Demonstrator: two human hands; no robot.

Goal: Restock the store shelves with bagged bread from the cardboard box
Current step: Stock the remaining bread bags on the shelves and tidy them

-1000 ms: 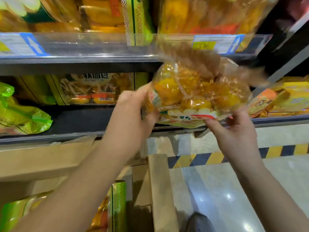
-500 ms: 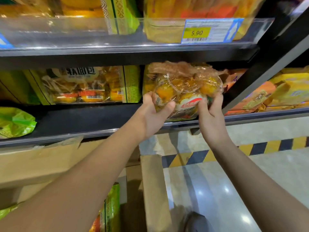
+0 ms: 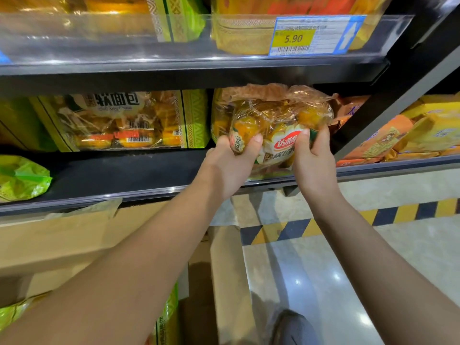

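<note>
Cardboard box [image 3: 226, 282] cut by bottom edge; price tag [image 3: 316, 36] fine print unreadable.

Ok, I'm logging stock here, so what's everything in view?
held bag: one, clear, orange buns, shelf front.
green pack: one, green-yellow, shelf back, left of held bag.
green bag: one, lime, shelf's far left.
rail: one, clear, top.
upper packs: at least two, yellow, behind rail.
price tag: one, yellow-white, on rail.
orange packs: several, orange, far right.
shelf: one, black, centre.
box: one, brown, below shelf.
hazard stripe: one, yellow-black, floor.
shoe: one, grey, floor.
left hand: one, grips held bag's left.
right hand: one, grips its right.
</note>
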